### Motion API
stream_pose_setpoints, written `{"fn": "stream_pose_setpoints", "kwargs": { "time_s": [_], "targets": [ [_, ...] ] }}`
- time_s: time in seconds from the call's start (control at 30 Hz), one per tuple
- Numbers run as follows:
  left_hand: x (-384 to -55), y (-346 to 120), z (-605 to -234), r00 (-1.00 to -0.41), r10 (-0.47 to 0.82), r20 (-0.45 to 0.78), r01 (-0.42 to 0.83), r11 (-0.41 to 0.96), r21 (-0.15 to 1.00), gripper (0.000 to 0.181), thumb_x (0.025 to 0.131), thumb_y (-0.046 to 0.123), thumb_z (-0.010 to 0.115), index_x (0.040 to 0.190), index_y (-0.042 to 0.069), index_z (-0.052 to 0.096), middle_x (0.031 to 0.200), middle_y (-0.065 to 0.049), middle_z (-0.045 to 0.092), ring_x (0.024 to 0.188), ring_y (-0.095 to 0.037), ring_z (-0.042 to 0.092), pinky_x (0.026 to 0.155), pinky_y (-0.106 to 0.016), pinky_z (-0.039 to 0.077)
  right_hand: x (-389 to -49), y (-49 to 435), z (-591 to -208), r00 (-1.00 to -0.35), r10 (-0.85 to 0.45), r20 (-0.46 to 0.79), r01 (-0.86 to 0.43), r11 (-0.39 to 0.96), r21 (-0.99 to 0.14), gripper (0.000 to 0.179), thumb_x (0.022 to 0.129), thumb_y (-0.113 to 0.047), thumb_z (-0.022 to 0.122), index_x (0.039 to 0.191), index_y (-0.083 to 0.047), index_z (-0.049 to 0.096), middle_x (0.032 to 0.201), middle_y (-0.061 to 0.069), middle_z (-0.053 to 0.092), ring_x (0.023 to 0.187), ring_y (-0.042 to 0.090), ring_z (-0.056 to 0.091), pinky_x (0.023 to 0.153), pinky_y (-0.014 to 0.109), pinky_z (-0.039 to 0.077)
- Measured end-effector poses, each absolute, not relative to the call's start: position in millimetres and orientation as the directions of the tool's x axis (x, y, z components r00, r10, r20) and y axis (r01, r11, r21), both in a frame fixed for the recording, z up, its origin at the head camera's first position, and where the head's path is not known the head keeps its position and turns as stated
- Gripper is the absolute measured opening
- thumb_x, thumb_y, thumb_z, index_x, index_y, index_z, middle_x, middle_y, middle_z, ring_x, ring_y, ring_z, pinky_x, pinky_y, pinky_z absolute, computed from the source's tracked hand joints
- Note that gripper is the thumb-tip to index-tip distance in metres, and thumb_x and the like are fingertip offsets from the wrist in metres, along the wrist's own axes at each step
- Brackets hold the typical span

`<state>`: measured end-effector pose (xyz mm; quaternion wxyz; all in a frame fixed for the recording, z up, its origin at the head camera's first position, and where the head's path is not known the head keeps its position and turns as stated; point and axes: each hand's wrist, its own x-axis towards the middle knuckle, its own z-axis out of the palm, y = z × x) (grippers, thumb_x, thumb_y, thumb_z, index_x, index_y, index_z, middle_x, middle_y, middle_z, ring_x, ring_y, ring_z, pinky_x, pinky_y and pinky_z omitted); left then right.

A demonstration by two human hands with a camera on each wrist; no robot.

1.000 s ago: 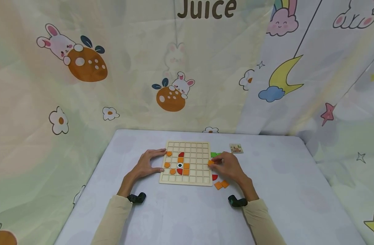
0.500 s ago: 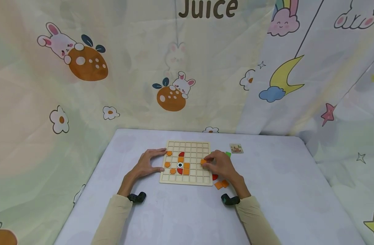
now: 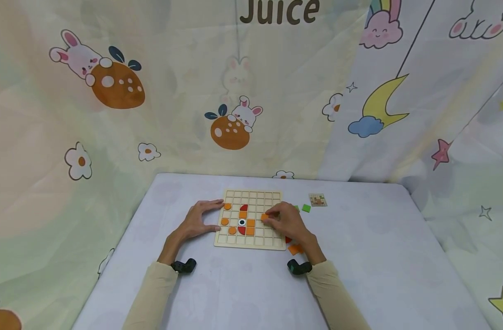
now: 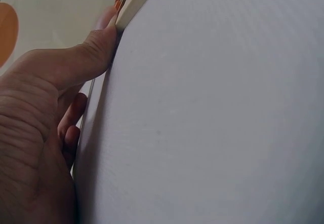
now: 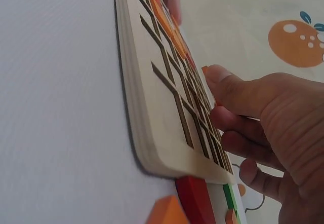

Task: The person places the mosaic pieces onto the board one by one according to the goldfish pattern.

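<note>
A pale wooden grid board (image 3: 255, 243) lies on the table. My left hand (image 3: 195, 221) rests against its left edge, thumb and forefinger spread apart; in the left wrist view the thumb (image 4: 98, 44) touches the board's edge. Over the right half of the grid, my right hand (image 3: 288, 221) pinches an orange square tile (image 3: 264, 217) between thumb and fingers. Left of that tile, the board bears orange squares (image 3: 250, 231), red quarter-round pieces (image 3: 244, 207), a white tile with a black eye (image 3: 242, 222) and orange round pieces (image 3: 225, 222) near its left side.
Right of the board lie green squares (image 3: 306, 208), a red piece (image 3: 288, 239) and orange squares (image 3: 294, 249), partly hidden by the right hand and wrist. A small patterned card (image 3: 318, 200) lies at the back right. A printed cloth (image 3: 177, 91) hangs behind the table.
My right hand has moved left from beside the board to over its grid, carrying the orange square tile. The green squares now show more. The left hand stays at the board's edge.
</note>
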<state>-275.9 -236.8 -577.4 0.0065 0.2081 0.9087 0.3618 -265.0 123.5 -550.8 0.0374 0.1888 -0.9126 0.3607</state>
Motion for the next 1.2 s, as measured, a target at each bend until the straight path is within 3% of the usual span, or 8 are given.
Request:
{"fn": "stream_pose_setpoints", "kwargs": {
  "time_s": [0.37, 0.87, 1.2],
  "targets": [
    [-273.0, -236.9, -576.3, -0.915, 0.379, 0.139, 0.371, 0.653, 0.660, 0.081, 0.083, 0.037, 0.095, 0.155, 0.017, 0.063, 0.167, -0.007, 0.056, 0.149, -0.041, 0.049, 0.122, -0.075, 0.032, -268.1, 109.7, -556.0, -0.916, -0.341, 0.213, -0.393, 0.651, -0.650, 0.026, 0.092, -0.022, 0.090, 0.113, -0.006, 0.086, 0.098, 0.002, 0.083, 0.082, 0.007, 0.067, 0.077, 0.025, 0.058],
    [-275.3, -235.4, -576.7, -0.913, 0.385, 0.137, 0.374, 0.653, 0.658, 0.081, 0.083, 0.039, 0.095, 0.155, 0.018, 0.064, 0.167, -0.006, 0.056, 0.150, -0.041, 0.049, 0.123, -0.075, 0.030, -272.5, 93.9, -551.9, -0.921, -0.353, 0.167, -0.364, 0.622, -0.693, 0.029, 0.095, -0.019, 0.087, 0.119, -0.002, 0.083, 0.109, 0.007, 0.083, 0.089, 0.011, 0.069, 0.084, 0.031, 0.062],
    [-273.4, -235.4, -574.0, -0.911, 0.382, 0.157, 0.381, 0.631, 0.676, 0.081, 0.080, 0.036, 0.097, 0.152, 0.015, 0.066, 0.166, -0.008, 0.057, 0.148, -0.041, 0.050, 0.121, -0.073, 0.031, -273.5, 92.0, -552.7, -0.917, -0.350, 0.192, -0.380, 0.618, -0.688, 0.025, 0.096, -0.014, 0.085, 0.118, -0.003, 0.083, 0.105, 0.005, 0.084, 0.092, 0.012, 0.075, 0.087, 0.037, 0.063]
  ]
}}
